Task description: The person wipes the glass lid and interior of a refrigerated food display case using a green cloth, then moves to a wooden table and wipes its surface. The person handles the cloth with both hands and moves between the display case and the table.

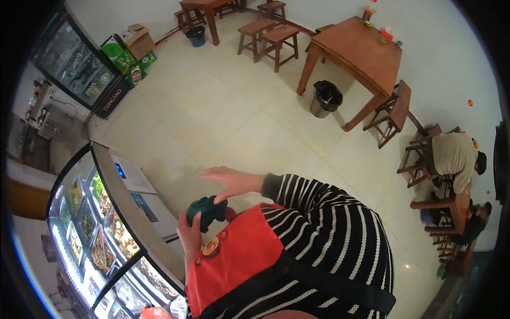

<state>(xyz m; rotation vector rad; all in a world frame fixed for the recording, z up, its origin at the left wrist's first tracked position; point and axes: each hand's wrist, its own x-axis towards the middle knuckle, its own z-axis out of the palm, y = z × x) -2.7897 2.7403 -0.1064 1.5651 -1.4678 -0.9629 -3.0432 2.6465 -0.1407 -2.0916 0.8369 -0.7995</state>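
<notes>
My left hand (190, 234) is closed around a bunched dark green cloth (206, 213), held in front of my red apron (239, 266). My right hand (234, 182) is stretched out just above the cloth, fingers extended and apart. Its thumb points down to the cloth's upper edge; whether it touches cannot be told. A black-and-white striped sleeve covers my right arm. Most of my left forearm is hidden behind the apron. Just left of my hands stands a lit glass display case (101, 228) with trays of food.
A drinks fridge (74, 64) and green cartons (119, 56) stand at the far left. A wooden table (361, 53), stools (279, 40) and a bin (325, 100) are across the tiled floor. Two people sit by another table (443, 204) at the right.
</notes>
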